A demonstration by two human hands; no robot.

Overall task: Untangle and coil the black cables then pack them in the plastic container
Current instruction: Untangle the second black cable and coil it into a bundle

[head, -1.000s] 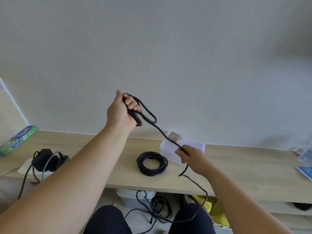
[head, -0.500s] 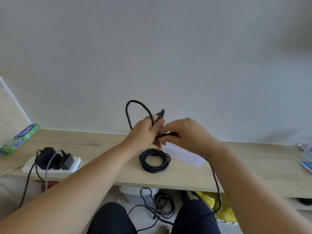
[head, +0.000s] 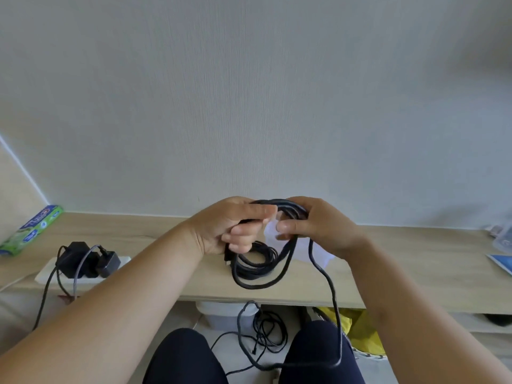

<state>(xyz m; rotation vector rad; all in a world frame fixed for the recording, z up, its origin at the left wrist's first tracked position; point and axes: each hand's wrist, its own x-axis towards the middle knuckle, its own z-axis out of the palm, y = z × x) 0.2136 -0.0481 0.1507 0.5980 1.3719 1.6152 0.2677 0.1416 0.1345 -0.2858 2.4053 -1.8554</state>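
My left hand (head: 231, 227) and my right hand (head: 318, 227) both grip a black cable (head: 279, 268) above the wooden shelf. Its loops hang down between the hands, and its free tail (head: 333, 309) drops over my right knee to the floor. A second coiled black cable (head: 261, 254) lies on the shelf behind the hanging loops, partly hidden. The clear plastic container (head: 318, 254) sits on the shelf behind my right hand, mostly covered by it. More tangled black cable (head: 266, 332) lies on the floor between my knees.
A white power strip (head: 52, 271) with black adapters (head: 83, 259) sits at the shelf's left. A green box (head: 33, 228) lies at the far left. Another plastic box (head: 502, 239) and a blue item (head: 501, 261) are at the right edge. A yellow bag (head: 360, 332) lies below the shelf.
My hands came together from apart, and lowered toward the shelf. The single raised loop has become several loops held between both hands.
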